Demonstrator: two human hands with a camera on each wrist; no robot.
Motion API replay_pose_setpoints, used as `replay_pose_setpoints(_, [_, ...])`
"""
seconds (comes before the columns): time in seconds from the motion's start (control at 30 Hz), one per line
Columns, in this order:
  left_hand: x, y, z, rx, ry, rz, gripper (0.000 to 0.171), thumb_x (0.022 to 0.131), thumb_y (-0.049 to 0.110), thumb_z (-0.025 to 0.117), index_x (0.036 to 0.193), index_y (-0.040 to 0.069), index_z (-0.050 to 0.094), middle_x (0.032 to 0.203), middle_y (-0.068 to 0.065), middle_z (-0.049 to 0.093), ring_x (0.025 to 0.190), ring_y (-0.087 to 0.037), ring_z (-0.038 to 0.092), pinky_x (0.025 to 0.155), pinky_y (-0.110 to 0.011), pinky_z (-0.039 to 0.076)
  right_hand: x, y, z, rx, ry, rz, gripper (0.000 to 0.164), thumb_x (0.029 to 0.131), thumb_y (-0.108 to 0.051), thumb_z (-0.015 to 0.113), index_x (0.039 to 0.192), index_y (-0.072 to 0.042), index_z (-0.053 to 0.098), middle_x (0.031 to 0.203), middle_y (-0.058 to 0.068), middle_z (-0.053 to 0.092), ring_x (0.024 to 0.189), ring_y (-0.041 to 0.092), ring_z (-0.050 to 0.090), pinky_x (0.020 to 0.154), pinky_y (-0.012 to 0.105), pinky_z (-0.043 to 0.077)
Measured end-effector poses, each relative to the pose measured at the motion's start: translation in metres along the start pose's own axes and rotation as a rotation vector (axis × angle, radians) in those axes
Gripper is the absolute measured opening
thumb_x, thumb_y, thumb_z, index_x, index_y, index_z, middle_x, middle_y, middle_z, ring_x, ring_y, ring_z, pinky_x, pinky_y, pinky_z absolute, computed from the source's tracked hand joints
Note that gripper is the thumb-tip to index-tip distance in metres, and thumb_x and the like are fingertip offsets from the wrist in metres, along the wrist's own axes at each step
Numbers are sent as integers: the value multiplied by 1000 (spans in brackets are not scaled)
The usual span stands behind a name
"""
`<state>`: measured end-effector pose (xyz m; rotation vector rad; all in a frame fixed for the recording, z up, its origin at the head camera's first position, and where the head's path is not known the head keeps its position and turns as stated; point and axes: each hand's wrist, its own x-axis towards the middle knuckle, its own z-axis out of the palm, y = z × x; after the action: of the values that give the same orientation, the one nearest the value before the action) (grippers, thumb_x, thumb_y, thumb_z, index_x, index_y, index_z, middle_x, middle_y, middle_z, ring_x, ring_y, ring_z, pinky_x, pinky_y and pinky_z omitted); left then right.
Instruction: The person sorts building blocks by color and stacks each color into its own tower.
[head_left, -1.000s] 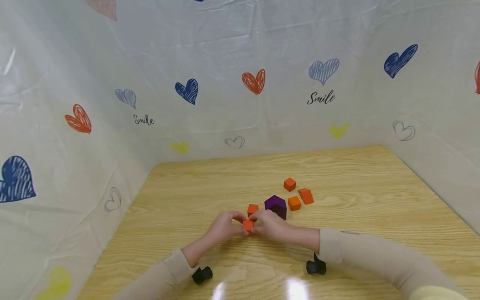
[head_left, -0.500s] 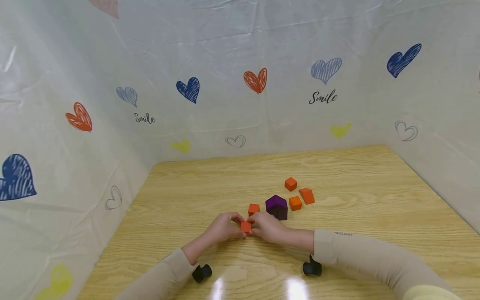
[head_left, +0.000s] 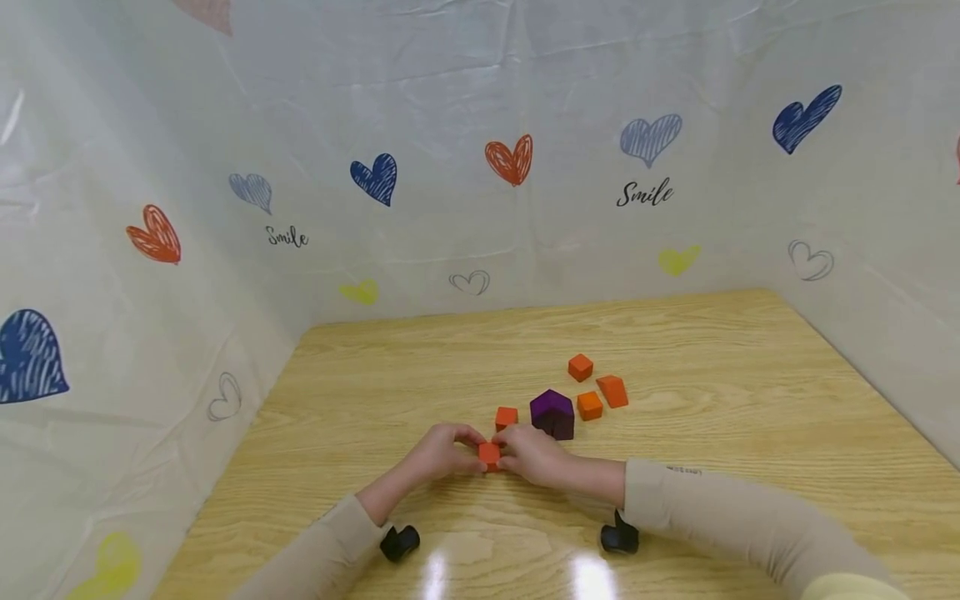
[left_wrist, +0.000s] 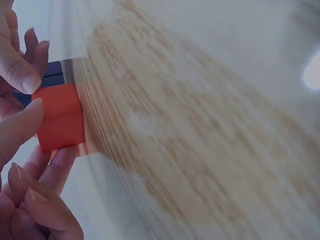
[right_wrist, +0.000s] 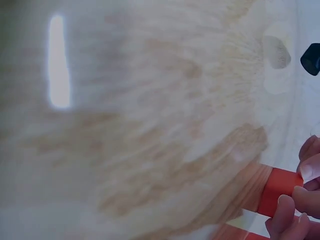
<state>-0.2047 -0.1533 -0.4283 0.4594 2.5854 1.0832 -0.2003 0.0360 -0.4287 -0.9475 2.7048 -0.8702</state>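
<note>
A red block lies close over the wooden table between both hands in the head view. My left hand pinches it from the left, thumb on the near side and fingers farther back. From the right, my right hand pinches the same block with its thumb and fingertips. In the left wrist view two faces of the red block show, with fingertips of both hands on its edges. Just behind the hands stands a second red block, its lower part overlapped by the right hand.
A purple house-shaped block stands behind the right hand. Farther right lie an orange cube, an orange-red wedge and another orange-red cube. White sheeting printed with hearts closes off the table's back and sides.
Both hands have shifted slightly left and toward the person with the red block between them. Its top has turned a little to face squarer. The other blocks have stayed in place.
</note>
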Motion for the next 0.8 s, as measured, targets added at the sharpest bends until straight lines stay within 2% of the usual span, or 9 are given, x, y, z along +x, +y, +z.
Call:
replay_pose_setpoints(0.13, [0, 0, 1, -4, 1, -24, 27, 72, 19, 78, 96, 9, 68, 90, 1, 66, 91, -17, 57, 80, -38, 46, 0, -4, -7, 29, 44, 8, 27, 81, -4, 65, 107, 6, 63, 105, 16, 64, 99, 28, 59, 81, 40, 49])
replay_pose_setpoints(0.3, [-1, 1, 0, 7, 12, -27, 28, 72, 19, 78, 95, 9, 68, 90, 0, 66, 90, -17, 58, 81, -38, 46, 2, -6, -13, 62, 137, 44, 39, 83, -2, 64, 118, 10, 53, 123, 23, 50, 111, 34, 52, 89, 44, 45])
replay_pose_setpoints(0.43, [-2, 2, -3, 14, 9, -23, 28, 72, 19, 78, 96, 9, 68, 90, 0, 66, 91, -18, 58, 82, -39, 45, 3, -4, -8, 59, 117, 80, 43, 87, -3, 60, 125, 11, 46, 132, 26, 41, 117, 36, 48, 92, 45, 43])
replay_pose_setpoints(0.67, [-1, 0, -4, 30, 14, -28, 29, 72, 19, 78, 96, 9, 68, 90, 1, 66, 93, -19, 58, 84, -41, 45, 5, 0, 1, -37, 129, 39, 30, 87, 4, 54, 115, 12, 51, 127, 29, 42, 110, 39, 52, 82, 43, 48])
replay_pose_setpoints(0.8, [0, -1, -5, 22, 13, -37, 29, 72, 19, 78, 97, 9, 68, 90, 1, 66, 93, -20, 58, 85, -42, 45, 6, 1, 3, -59, 119, 60, 28, 89, 3, 52, 115, 11, 52, 130, 29, 41, 106, 38, 54, 78, 41, 50])
